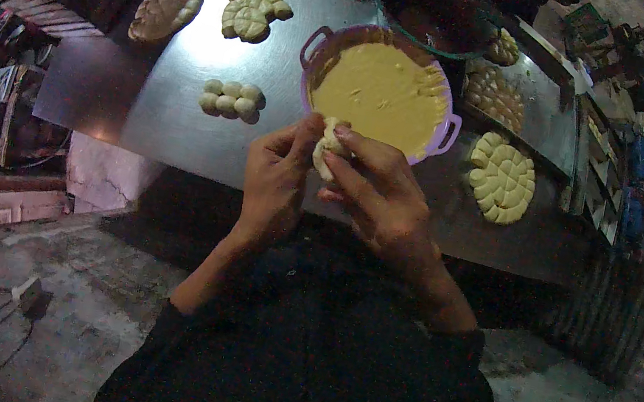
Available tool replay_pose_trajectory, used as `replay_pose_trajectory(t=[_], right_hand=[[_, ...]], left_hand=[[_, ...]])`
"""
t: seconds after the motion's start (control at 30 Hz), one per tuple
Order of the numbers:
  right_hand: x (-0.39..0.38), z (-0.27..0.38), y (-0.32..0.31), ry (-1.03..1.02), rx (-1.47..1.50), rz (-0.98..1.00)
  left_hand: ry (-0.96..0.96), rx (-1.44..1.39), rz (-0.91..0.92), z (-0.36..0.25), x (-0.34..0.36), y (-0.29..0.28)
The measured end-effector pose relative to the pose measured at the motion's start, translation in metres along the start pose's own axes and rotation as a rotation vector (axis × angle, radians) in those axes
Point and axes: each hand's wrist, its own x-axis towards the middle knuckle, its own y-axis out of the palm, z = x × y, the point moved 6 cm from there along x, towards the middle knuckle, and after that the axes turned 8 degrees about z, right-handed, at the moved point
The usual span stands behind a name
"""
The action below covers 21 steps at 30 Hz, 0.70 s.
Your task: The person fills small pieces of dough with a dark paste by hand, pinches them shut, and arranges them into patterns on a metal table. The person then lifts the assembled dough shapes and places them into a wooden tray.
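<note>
Both hands meet over the near rim of a purple two-handled basin (452,133), which holds a thick, pale yellow paste (380,91). A small lump of pale dough (324,157) is pinched between them. My left hand (276,180) grips its left side with thumb and fingers, while my right hand (387,195) presses the other side with its fingertips. Part of the lump is hidden behind the fingers. Left of the basin, several dough balls (230,99) sit in two short rows on the metal table (132,103).
Flat clusters of dough pieces lie at the right (502,181), the back (253,14) and the far left (166,10). A dark green-rimmed tub (432,14) stands behind the basin. Further right, a tray (553,134) holds more dough. A cable plug (26,293) lies on the floor.
</note>
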Motion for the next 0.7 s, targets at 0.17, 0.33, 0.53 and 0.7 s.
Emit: replay_pose_trajectory(t=[0.17,0.33,0.53,0.7], right_hand=[[-0.009,0.005,-0.009,-0.042,0.215,0.097],[-0.005,-0.004,-0.004,0.246,0.412,0.161],[0.023,-0.011,0.021,0.321,0.311,0.073],[0.052,-0.018,0.071,0.354,0.634,0.138]], left_hand=[[-0.010,0.411,0.127,-0.010,-0.017,0.004],[0.068,0.363,0.092,-0.015,-0.028,-0.004],[0.230,0.209,0.291,-0.021,-0.020,-0.034],[-0.011,0.226,0.103,-0.019,0.007,-0.093]])
